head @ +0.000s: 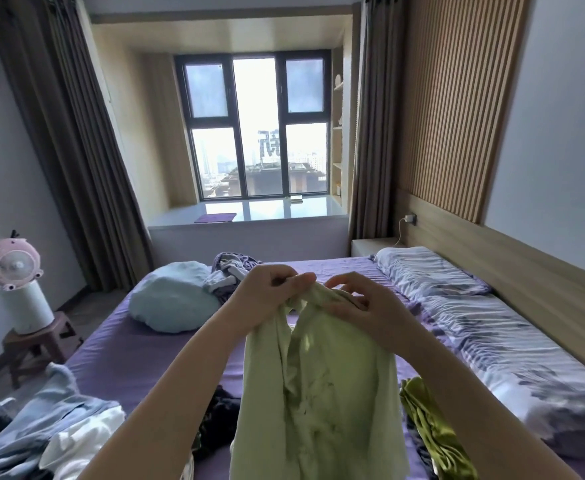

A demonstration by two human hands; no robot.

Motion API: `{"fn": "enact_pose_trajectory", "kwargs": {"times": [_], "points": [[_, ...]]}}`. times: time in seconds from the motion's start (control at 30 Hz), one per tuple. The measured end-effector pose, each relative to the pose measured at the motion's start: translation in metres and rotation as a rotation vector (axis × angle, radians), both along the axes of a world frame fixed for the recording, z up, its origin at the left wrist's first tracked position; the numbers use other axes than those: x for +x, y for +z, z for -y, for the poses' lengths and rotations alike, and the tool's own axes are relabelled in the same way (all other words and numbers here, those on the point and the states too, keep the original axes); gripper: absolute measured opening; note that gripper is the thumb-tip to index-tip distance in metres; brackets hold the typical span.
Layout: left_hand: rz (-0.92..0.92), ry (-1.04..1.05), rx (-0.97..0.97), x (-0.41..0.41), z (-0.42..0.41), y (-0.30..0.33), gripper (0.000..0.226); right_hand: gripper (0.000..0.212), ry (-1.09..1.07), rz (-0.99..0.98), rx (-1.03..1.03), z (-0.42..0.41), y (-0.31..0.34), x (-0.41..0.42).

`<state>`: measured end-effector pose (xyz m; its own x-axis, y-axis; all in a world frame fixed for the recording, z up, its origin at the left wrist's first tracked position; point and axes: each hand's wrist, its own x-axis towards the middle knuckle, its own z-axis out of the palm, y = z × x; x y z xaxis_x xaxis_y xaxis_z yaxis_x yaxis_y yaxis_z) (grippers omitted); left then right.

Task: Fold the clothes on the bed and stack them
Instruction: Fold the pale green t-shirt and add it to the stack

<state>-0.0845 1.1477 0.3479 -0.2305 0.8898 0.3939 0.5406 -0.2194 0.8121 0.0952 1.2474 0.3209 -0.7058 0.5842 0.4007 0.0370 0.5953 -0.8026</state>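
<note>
A pale green garment (322,382) hangs in the air over the purple bed (138,355), held up by its top edge. My left hand (267,296) pinches the upper left of that edge between thumb and fingers. My right hand (357,306) grips the edge just to the right, fingers curled over the cloth. On the bed lie more loose clothes: a light blue garment (38,414) and a white one (83,441) at the near left, a dark one (220,417) under the hanging garment, an olive green satin one (433,431) at the near right.
A light blue cushion (173,299) and a grey-purple crumpled heap (228,271) sit at the bed's far side. Patterned pillows and bedding (485,327) run along the wooden headboard on the right. A pink fan (10,261) stands on a stool at the left.
</note>
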Motion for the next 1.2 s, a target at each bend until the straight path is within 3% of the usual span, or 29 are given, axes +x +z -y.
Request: {"fn": "enact_pose_trajectory", "kwargs": {"times": [0.1,0.2,0.27,0.33,0.4,0.47,0.57,0.67,0.77,0.83,0.9,1.03,1.2], "points": [[-0.069,-0.036,-0.112,-0.010,0.010,0.004,0.007,0.012,-0.096,-0.003,0.079,-0.006,0.001,-0.001],[-0.183,-0.001,-0.312,-0.035,0.022,0.004,0.050,0.007,-0.117,-0.037,-0.091,-0.018,0.002,0.005],[-0.408,0.139,-0.422,-0.051,0.027,-0.001,0.071,0.005,-0.124,-0.048,-0.135,-0.022,0.001,0.009],[-0.519,0.212,-0.468,-0.066,0.032,-0.008,0.072,0.020,-0.144,-0.053,-0.097,-0.026,-0.001,0.011],[-0.567,0.180,-0.482,-0.078,0.037,-0.016,0.053,0.032,-0.181,-0.064,-0.094,-0.030,-0.005,0.013],[-0.557,0.183,-0.487,-0.091,0.044,-0.026,0.013,0.033,-0.239,-0.071,-0.148,-0.034,-0.012,0.017],[-0.493,0.306,-0.496,-0.109,0.056,-0.043,0.034,0.023,-0.313,-0.054,-0.192,-0.034,-0.022,0.022],[-0.454,0.454,-0.504,-0.121,0.064,-0.062,0.026,0.011,-0.383,-0.033,-0.188,-0.029,-0.032,0.029],[-0.158,0.412,-0.445,-0.120,0.067,-0.084,0.007,0.007,-0.397,-0.034,-0.194,-0.022,-0.044,0.040],[0.121,0.376,-0.348,-0.108,0.069,-0.098,0.011,0.013,-0.409,-0.084,-0.241,-0.016,-0.050,0.048],[0.214,0.419,-0.214,-0.093,0.070,-0.107,0.015,0.014,-0.447,-0.108,-0.254,-0.009,-0.055,0.056],[0.052,0.543,0.011,-0.060,0.077,-0.112,0.018,0.011,-0.553,-0.075,-0.100,0.003,-0.066,0.071],[-0.229,0.830,-0.019,-0.024,0.101,-0.108,0.027,0.019,-0.668,-0.083,0.050,0.025,-0.068,0.093]]}}
